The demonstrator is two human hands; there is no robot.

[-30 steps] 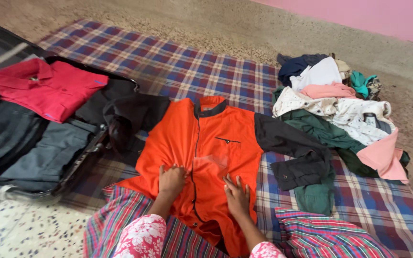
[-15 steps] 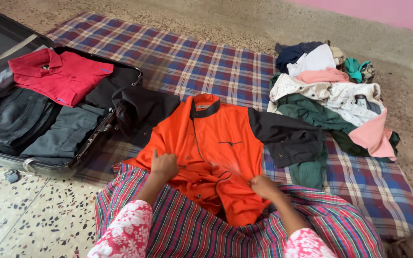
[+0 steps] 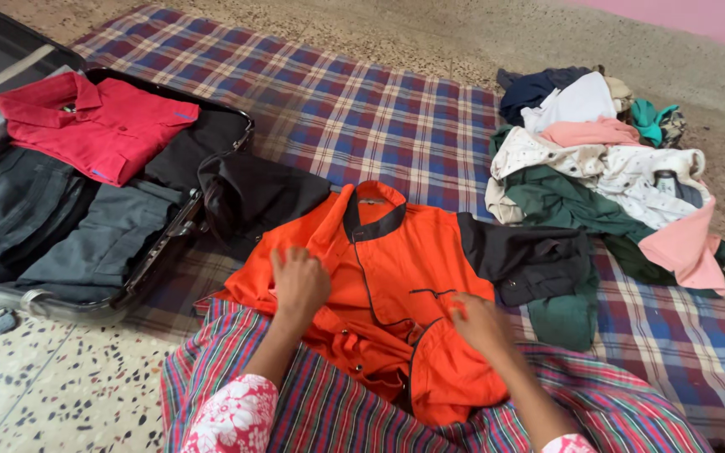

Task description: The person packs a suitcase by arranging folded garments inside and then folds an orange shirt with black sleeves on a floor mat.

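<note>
The left hand (image 3: 298, 281) is clenched on a pinch of cloth at the left front of an orange shirt (image 3: 396, 268), near its chest. The right hand (image 3: 480, 323) is closed on the shirt's lower right part, where the hem is gathered and turned up into a fold. The shirt is spread face up on a checked blanket (image 3: 362, 117) on the floor, directly in front of the person's knees, which are covered in striped cloth. Its dark collar points away from the person, and its two black sleeves (image 3: 530, 260) are spread out to either side. The left sleeve lies against the edge of an open suitcase (image 3: 211, 180), in which a folded red shirt (image 3: 94, 126) and grey trousers (image 3: 86, 247) are packed. To the right, well apart from the hands, a loose pile of clothes (image 3: 606, 168) is heaped on the blanket; green, white, pink and navy pieces are seen in it.

For a tidy fold, it is judged that both grips should be kept level so the cloth is lifted evenly, that the button line should be kept straight down the middle, and that wrinkles near the hem should be smoothed flat before anything is turned over.
</note>
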